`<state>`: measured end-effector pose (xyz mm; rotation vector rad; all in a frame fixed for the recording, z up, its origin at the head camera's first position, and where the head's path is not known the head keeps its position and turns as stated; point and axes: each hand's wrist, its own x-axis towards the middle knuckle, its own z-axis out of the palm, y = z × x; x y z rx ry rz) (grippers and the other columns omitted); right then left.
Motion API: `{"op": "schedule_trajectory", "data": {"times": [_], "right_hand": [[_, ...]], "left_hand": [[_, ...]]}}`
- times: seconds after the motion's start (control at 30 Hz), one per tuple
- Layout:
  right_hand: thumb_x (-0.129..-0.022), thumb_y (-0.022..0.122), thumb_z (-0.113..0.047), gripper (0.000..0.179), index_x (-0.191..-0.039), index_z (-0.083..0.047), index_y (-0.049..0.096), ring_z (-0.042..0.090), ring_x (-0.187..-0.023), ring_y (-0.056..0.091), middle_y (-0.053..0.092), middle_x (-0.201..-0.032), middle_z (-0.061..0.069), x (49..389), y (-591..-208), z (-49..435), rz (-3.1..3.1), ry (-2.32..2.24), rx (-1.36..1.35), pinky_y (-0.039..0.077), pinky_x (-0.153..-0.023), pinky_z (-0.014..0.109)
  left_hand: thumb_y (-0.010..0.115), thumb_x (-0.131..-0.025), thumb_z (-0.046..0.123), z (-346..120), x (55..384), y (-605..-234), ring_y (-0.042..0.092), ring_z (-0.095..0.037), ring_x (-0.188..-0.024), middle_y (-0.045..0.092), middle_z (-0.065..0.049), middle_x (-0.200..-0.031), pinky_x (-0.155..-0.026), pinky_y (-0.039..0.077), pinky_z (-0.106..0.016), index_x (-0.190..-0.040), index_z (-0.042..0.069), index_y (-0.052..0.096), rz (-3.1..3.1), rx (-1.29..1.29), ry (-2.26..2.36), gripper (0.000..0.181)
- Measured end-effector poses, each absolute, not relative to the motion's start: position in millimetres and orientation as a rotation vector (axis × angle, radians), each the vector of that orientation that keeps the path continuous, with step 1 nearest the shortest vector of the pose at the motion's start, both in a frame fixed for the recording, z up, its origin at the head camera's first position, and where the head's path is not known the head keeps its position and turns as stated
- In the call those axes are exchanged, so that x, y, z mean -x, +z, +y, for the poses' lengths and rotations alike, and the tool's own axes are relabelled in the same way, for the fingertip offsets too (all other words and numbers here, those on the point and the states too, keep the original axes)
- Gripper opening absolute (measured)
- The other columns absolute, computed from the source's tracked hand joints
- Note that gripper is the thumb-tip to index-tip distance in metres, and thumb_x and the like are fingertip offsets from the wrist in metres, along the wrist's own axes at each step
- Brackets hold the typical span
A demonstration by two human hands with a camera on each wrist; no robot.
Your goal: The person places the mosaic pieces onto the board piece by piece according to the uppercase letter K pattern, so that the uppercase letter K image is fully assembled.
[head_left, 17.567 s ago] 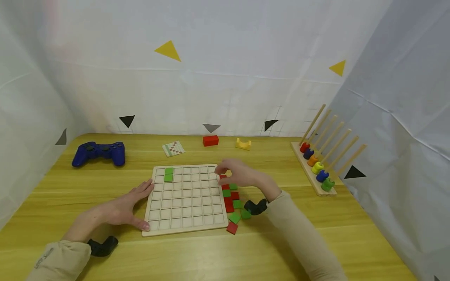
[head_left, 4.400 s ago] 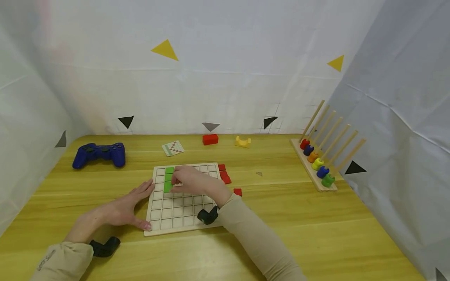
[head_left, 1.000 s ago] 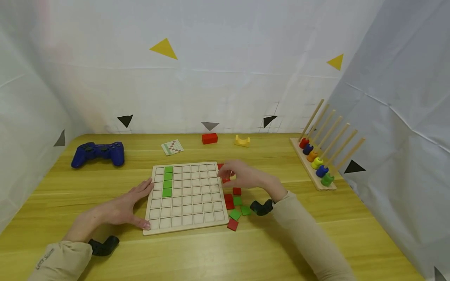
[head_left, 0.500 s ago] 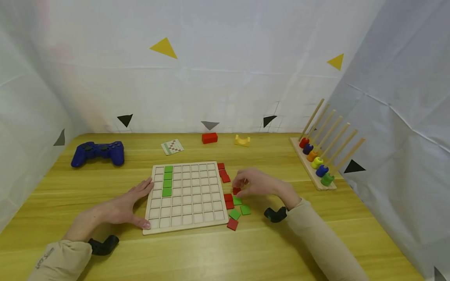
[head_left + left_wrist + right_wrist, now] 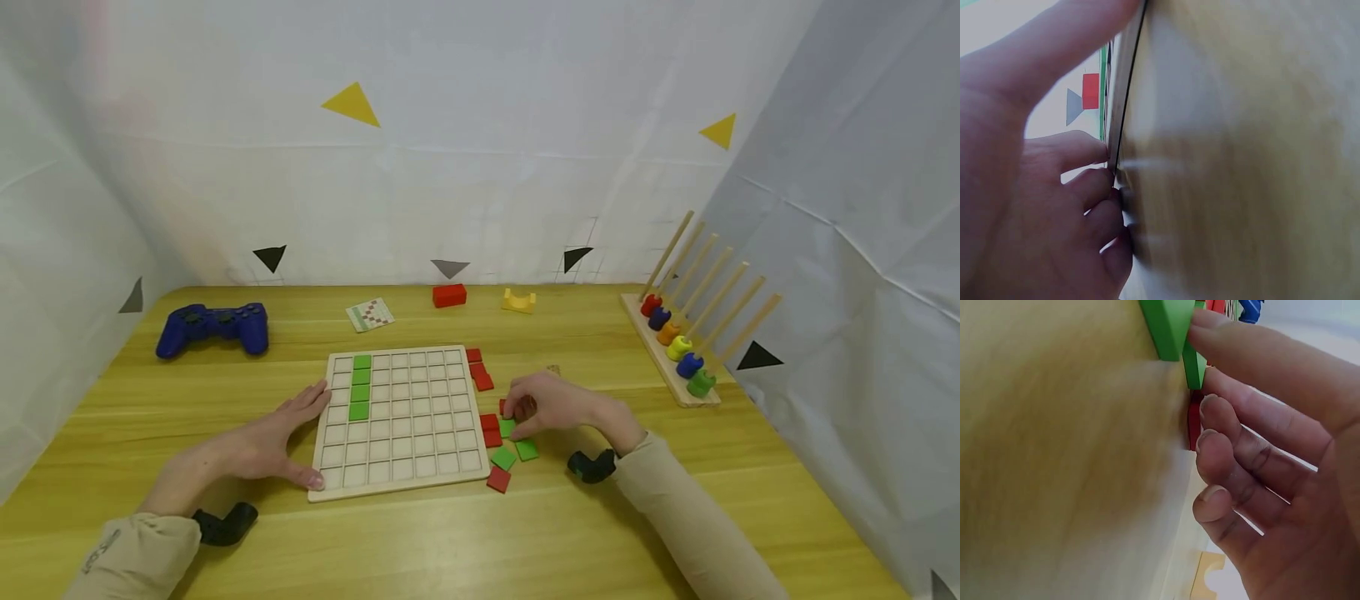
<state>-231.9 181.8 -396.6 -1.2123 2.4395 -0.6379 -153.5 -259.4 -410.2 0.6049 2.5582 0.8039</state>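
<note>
My left hand (image 5: 258, 446) lies with spread fingers against the left side of a wooden grid board (image 5: 411, 468), thumb at its near corner. Several green square tiles (image 5: 360, 392) fill part of the board's second column. To the right of the board, my right hand (image 5: 558, 404) has thumb and forefinger at opposite edges of a loose green tile (image 5: 1194, 367), pinching it low at the table. A red tile (image 5: 1194, 422) sits just beyond, partly behind the fingers. Two more green tiles (image 5: 503, 458) and a red tile (image 5: 498, 479) lie nearer to me.
More red tiles (image 5: 491, 431) lie along the board's right edge. Behind the board are a pattern card (image 5: 370, 315), a red block (image 5: 449, 296) and a yellow arch block (image 5: 519, 301). A blue game controller (image 5: 212, 328) sits back left, a peg stand (image 5: 667, 350) right.
The green column on the board has grown since the oldest frame. Lately my right hand has moved from the board's right edge toward me, past a red tile to a green one. The left hand stays.
</note>
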Motion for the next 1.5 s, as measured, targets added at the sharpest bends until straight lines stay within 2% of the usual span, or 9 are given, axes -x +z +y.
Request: {"op": "schedule_trajectory", "data": {"times": [0.6, 0.97, 1.5], "right_hand": [[-0.082, 0.084, -0.029, 0.020, -0.093, -0.015, 0.075, 0.002, -0.071, 0.056, 0.065, -0.085, -0.005, 232.5, -398.8, 179.8, 2.460, -0.628, 1.176, 0.050, -0.065, 0.021], [-0.082, 0.083, -0.026, 0.018, -0.093, -0.013, 0.075, 0.005, -0.072, 0.056, 0.064, -0.084, -0.004, 231.3, -394.9, 184.3, 2.419, -0.681, 1.117, 0.049, -0.066, 0.022], [-0.083, 0.083, -0.025, 0.016, -0.093, -0.015, 0.076, 0.002, -0.072, 0.058, 0.067, -0.086, -0.003, 232.3, -398.8, 185.7, 2.366, -0.675, 1.182, 0.051, -0.066, 0.021]], "left_hand": [[0.084, -0.073, 0.052, -260.2, 151.7, -409.5, 0.003, -0.056, -0.147, -0.001, -0.023, -0.167, -0.112, 0.013, -0.073, -0.160, 0.002, 0.014, 2.568, -0.617, 0.806, 0.123], [0.085, -0.072, 0.052, -258.6, 152.0, -409.0, 0.002, -0.055, -0.148, -0.001, -0.023, -0.167, -0.112, 0.013, -0.073, -0.160, 0.002, 0.014, 2.563, -0.606, 0.807, 0.123], [0.084, -0.072, 0.052, -258.3, 152.3, -410.1, 0.002, -0.055, -0.148, -0.001, -0.022, -0.167, -0.112, 0.013, -0.073, -0.160, 0.003, 0.014, 2.569, -0.609, 0.802, 0.123]]}}
